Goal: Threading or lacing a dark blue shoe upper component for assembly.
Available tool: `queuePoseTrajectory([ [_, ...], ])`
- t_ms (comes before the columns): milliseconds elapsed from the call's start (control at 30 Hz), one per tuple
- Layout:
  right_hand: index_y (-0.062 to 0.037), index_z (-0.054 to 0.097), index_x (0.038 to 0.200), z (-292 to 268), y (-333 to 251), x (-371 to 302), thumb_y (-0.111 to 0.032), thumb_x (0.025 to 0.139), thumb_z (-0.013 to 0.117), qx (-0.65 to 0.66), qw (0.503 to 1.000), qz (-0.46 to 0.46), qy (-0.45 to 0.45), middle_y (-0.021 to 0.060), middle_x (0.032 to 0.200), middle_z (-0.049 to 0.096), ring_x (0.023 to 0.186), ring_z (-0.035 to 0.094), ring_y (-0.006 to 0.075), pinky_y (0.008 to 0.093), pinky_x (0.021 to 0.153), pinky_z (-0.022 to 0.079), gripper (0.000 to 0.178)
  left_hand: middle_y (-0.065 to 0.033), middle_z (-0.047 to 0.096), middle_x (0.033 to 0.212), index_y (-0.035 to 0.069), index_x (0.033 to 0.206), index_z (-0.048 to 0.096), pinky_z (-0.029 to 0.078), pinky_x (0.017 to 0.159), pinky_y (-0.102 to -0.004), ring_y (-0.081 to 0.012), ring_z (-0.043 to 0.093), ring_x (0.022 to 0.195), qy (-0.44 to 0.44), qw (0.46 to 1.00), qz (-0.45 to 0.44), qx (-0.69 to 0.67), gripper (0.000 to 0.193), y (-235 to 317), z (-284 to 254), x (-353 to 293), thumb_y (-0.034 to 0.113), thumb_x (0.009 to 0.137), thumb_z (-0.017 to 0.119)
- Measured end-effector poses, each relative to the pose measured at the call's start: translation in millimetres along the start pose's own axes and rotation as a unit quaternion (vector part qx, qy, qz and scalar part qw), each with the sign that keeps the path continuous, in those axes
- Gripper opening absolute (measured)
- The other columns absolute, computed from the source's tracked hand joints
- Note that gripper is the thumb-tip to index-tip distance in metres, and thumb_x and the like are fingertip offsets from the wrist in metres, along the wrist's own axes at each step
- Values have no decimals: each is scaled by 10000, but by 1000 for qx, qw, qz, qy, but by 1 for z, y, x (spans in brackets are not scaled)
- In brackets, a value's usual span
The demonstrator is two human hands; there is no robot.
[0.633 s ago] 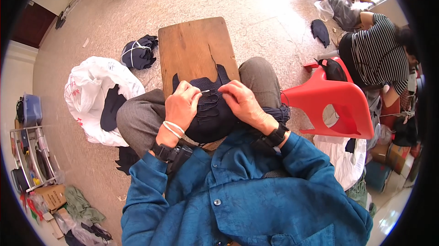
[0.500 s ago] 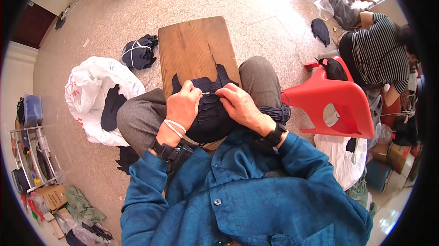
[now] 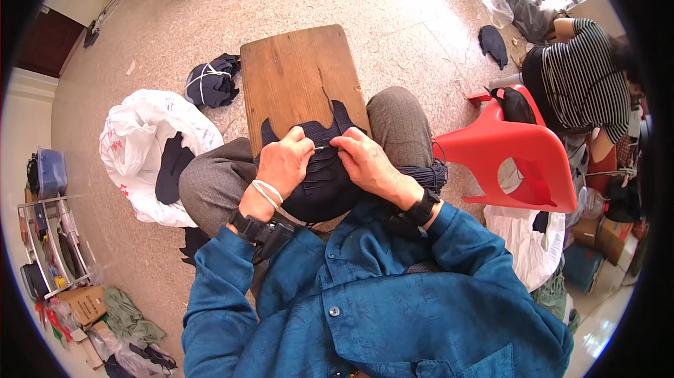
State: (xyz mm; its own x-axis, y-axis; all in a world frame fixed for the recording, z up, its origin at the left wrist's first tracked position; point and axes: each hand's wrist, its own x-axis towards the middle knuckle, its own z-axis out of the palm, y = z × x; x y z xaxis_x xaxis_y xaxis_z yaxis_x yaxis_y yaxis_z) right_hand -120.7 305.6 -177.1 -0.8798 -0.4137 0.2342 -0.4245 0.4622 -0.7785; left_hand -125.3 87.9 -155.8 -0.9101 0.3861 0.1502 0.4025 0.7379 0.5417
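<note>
A dark navy knitted fabric piece (image 3: 319, 185) with two pointed upper corners lies over the near end of a wooden board (image 3: 298, 73), between my knees. Slits or raised strands run across its middle. My left hand (image 3: 284, 160) is closed in a pinch on a slim silver needle-like tool (image 3: 320, 147), level with the fabric. My right hand (image 3: 368, 164) pinches close to the tool's other end, fingertips together; what lies between them is too small to make out. A dark cord trails up the board from the fabric. Beside my right wrist hangs a bundle of dark cord (image 3: 423, 176).
Left of the board are a tied dark fabric bundle (image 3: 213, 81) and a white sack (image 3: 140, 188) with dark pieces. A red plastic chair (image 3: 502, 157) stands close on the right, near a person in a striped top (image 3: 586, 73). A shelf rack (image 3: 53, 241) is far left.
My left hand has shifted slightly, and less of the silver tool shows between the hands. My right hand stays in nearly the same place.
</note>
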Motion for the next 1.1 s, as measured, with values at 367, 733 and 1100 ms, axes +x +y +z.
queuePoseTrajectory([
  [367,18,629,1117,-9,8,5,14,870,625,57,998,-11,-40,193,1000,604,918,630,400,437,813,531,247,-82,620,906,50,917,695,529,670,-388,-304,670,766,32,997,-20,-66,97,-1,7,-4,110,851,734],
  [733,-5,601,1168,-14,-3,1,-56,777,771,-58,997,-40,-35,160,1079,571,1035,594,372,444,855,527,429,-103,605,866,42,859,662,512,684,-387,-316,659,790,31,995,-56,-78,49,2,6,-2,59,848,707],
  [1100,5,578,1176,-13,1,3,-54,767,782,-48,996,-63,-40,183,1089,560,1037,583,385,444,859,515,461,-95,611,897,56,882,665,527,671,-391,-324,666,790,20,997,-8,-72,69,-2,15,4,88,858,720],
])
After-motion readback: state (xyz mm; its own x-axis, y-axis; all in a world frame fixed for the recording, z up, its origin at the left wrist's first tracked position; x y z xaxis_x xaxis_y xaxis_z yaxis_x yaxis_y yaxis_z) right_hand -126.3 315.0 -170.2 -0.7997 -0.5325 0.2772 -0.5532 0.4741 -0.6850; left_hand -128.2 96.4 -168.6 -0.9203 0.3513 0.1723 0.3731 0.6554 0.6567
